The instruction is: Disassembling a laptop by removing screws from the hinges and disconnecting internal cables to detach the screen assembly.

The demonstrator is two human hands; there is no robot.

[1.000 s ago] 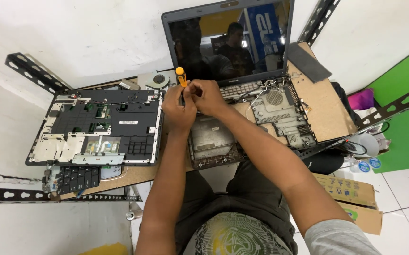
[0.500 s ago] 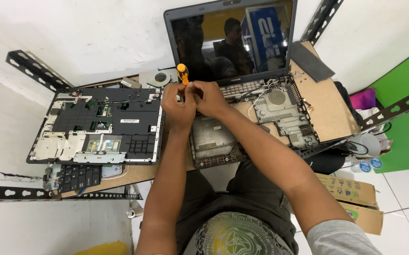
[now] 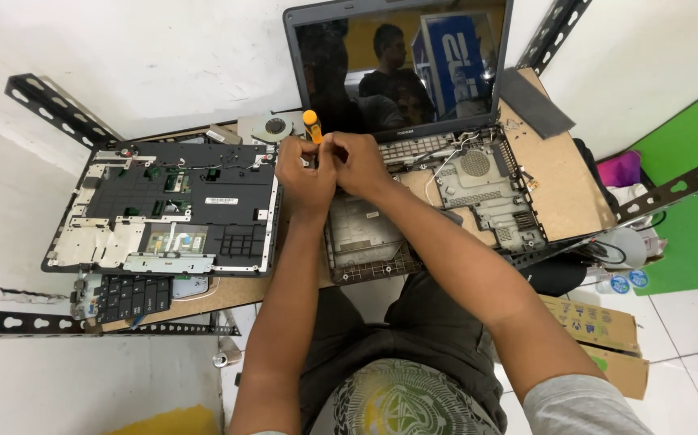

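Observation:
Both my hands meet over the far left corner of an opened laptop base [image 3: 478, 193] whose dark screen [image 3: 401, 64] stands upright behind. My left hand [image 3: 305, 173] is curled around a screwdriver with an orange and black handle [image 3: 312, 127], held nearly upright. My right hand [image 3: 357, 161] presses against the left one and pinches at the same spot; what lies under the fingers is hidden. A round cooling fan [image 3: 275, 126] lies just beyond my left hand.
A removed black laptop cover [image 3: 172, 211], inside up, lies to the left on the brown board [image 3: 562, 185], with a loose keyboard [image 3: 133, 296] below it. Perforated black metal struts [image 3: 59, 109] frame the bench. Cardboard boxes [image 3: 599, 330] sit on the floor at right.
My hands and the screwdriver have stayed at the same corner of the laptop base; only the view has shifted slightly.

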